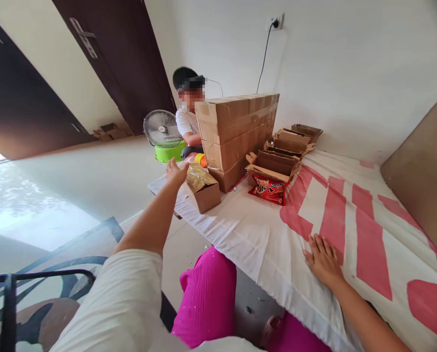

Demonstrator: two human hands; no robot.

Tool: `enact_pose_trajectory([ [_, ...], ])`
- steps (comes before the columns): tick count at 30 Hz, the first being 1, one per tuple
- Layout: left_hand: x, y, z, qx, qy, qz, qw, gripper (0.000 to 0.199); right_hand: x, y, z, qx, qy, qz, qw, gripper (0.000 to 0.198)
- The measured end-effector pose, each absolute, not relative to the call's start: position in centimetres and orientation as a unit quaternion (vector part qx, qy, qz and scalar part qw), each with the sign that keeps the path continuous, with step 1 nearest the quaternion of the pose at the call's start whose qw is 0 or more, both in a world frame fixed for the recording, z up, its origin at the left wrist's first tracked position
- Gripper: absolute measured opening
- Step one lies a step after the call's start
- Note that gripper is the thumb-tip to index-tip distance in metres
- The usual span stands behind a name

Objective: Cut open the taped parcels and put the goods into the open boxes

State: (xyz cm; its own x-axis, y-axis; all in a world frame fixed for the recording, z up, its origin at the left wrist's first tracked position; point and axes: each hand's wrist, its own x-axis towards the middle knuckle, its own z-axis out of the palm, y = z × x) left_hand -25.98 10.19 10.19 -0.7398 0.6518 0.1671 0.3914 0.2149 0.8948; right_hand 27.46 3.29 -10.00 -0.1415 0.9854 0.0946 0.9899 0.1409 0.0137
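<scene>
My left hand [176, 172] reaches out at the table's left edge, fingers apart, beside a small cardboard box [208, 196] with shiny tape over its top. Whether the fingertips touch the box I cannot tell. Flat on the red and white tablecloth [255, 230] rests my right hand [323, 259], its fingers spread and nothing in it. A red printed snack packet [268, 190] leans against the nearest of several open cardboard boxes [273, 164].
Taped boxes [236, 122] are stacked high along the table's far left side. Behind them sits another person [187, 122], near a fan [163, 128] on a green stool [169, 152]. A large brown board or box [422, 181] stands at the right. A black metal chair frame [9, 303] is at lower left.
</scene>
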Motion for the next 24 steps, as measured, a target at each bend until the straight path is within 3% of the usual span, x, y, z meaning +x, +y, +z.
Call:
enact_pose_trajectory([
  [7,-27.1,8.8,5.8,0.310,0.736,0.545,0.256,0.054,26.7,-4.8,-11.4,-0.619,-0.779,-0.038,0.095,0.063],
  [13,-23.4,6.1,3.5,0.342,0.691,0.553,0.316,0.084,25.7,-6.4,-10.0,-0.632,-0.764,-0.002,0.128,0.058],
  [17,-17.5,3.4,2.3,0.430,0.628,0.530,0.374,0.093,24.2,-7.3,-9.2,-0.635,-0.747,0.055,0.190,0.054],
  [21,-9.7,0.7,0.8,0.491,0.606,0.478,0.404,0.092,21.9,-10.2,-8.6,-0.573,-0.740,0.136,0.325,0.069],
  [24,-5.3,-0.7,-0.5,0.543,0.587,0.443,0.405,0.088,20.6,-12.5,-7.3,-0.549,-0.721,0.188,0.379,0.086],
])
